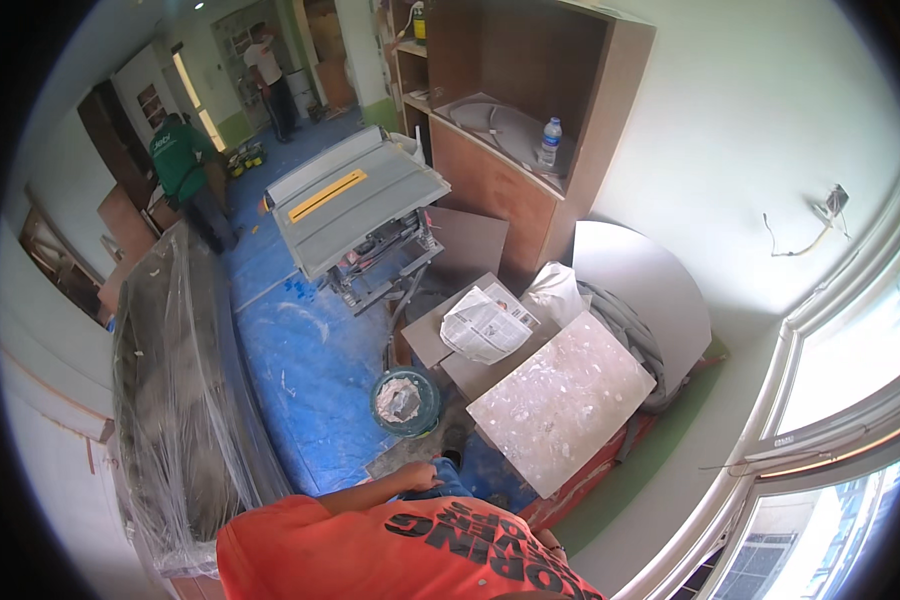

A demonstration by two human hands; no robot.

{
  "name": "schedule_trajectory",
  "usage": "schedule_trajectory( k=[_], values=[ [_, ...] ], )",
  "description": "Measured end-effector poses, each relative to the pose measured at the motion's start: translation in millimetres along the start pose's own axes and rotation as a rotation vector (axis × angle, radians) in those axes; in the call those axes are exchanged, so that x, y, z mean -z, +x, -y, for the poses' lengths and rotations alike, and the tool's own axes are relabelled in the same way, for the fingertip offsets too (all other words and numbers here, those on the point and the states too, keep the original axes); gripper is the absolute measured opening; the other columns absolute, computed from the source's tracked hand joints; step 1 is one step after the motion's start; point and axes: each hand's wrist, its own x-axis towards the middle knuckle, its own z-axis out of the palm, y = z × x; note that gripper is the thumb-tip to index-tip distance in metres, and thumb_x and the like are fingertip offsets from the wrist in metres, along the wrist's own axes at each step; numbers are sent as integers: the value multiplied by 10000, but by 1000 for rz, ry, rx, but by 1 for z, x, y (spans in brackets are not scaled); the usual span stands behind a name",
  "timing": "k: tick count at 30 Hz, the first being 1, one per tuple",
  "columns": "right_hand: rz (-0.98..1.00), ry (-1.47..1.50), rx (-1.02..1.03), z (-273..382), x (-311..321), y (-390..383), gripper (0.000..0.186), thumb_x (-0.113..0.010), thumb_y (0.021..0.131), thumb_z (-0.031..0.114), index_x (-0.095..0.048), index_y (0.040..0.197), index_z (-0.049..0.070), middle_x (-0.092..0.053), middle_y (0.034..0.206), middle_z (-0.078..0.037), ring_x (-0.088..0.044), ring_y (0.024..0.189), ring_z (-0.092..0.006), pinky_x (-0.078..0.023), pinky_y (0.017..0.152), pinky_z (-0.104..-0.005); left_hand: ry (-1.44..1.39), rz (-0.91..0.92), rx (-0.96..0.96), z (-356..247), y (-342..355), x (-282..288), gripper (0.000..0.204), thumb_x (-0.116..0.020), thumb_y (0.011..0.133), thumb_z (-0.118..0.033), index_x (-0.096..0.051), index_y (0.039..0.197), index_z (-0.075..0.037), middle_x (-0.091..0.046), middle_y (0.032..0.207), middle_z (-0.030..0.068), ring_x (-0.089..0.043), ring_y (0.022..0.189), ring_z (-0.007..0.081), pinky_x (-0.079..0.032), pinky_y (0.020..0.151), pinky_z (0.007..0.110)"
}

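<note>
My left hand [421,475] rests against the blue jeans at my thigh. Its fingers look curled in, and whatever may be in them is hidden. Only a sliver of my right hand [547,540] shows past the orange shirt [370,550], close to my waist; its fingers are hidden. On the floor just beyond my left hand stands a round dark green bucket [406,402] with pale, plaster-like material inside. Right of it lies a splattered pale board [562,402]. A folded newspaper [487,325] lies on another board behind that.
A table saw [355,205] stands ahead on blue floor sheeting [295,400]. Plastic-wrapped furniture [175,390] lines the left. A wooden cabinet [505,180] holds a water bottle [550,142]. A rounded panel [650,290] leans at right. Two people [180,165] are farther back.
</note>
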Motion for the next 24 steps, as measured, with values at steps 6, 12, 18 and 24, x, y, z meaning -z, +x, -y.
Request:
schedule_trajectory(
  k=[6,12,18,24],
  values=[
    [-4,-16,29,-6,-7,12,365,-644,867,435,-777,954,107,-759,949,-195,-739,908,-398,-589,758,-498,-56,155,-238,19,-4,24,256,-645,850,-268,-756,818,-39,-719,802,200,-674,732,386,-511,691,483],
    [18,-42,45,-3,-7,37,365,-641,872,433,-771,981,110,-755,968,-200,-734,925,-402,-586,771,-499,-87,159,-271,38,-13,19,294,-593,895,-281,-730,802,-39,-677,740,196,-635,685,376,-484,673,480],
    [56,-78,51,4,2,46,367,-637,877,431,-765,1008,112,-752,987,-205,-730,942,-407,-583,783,-501,21,224,-247,24,-11,3,365,-567,979,-346,-750,992,-30,-724,991,239,-688,889,430,-508,793,521],
    [99,-112,58,8,7,54,370,-634,883,428,-759,1035,115,-748,1006,-210,-725,960,-411,-580,796,-502,-160,220,-187,10,-27,23,393,-575,1021,-387,-746,1167,-65,-749,1126,190,-703,1035,386,-528,888,477]
  ],
)
